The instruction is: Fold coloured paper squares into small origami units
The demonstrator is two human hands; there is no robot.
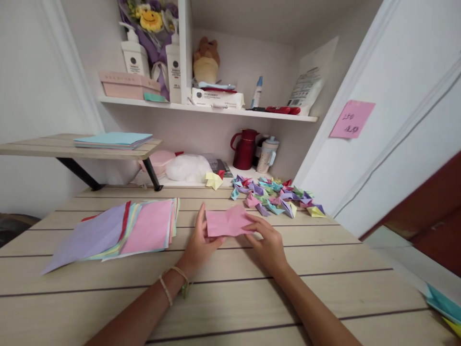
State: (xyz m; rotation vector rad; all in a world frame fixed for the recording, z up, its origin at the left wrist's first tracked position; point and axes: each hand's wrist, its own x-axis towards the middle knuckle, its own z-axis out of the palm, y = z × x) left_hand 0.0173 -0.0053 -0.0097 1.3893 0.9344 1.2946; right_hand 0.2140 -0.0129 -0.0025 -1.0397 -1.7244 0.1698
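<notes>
A pink sheet of paper [227,222] with a crease near its middle is held between both hands, just above the slatted wooden table. My left hand [200,240] grips its left end, thumb along the lower edge and fingers behind. At the right end, the fingers of my right hand [265,238] pinch the paper. Left of my hands lie fanned stacks of coloured paper, with a purple sheet [95,230] and a pink sheet [148,226] on top. Beyond my right hand sits a pile of small folded paper pieces [275,194] in many colours.
A yellow folded paper [214,180] lies near the table's back edge. On the raised wooden stand [43,144] at left rests a stack of blue-topped paper [114,139]. A red jug [245,149] and a pale bottle [267,154] stand under the shelf [209,109].
</notes>
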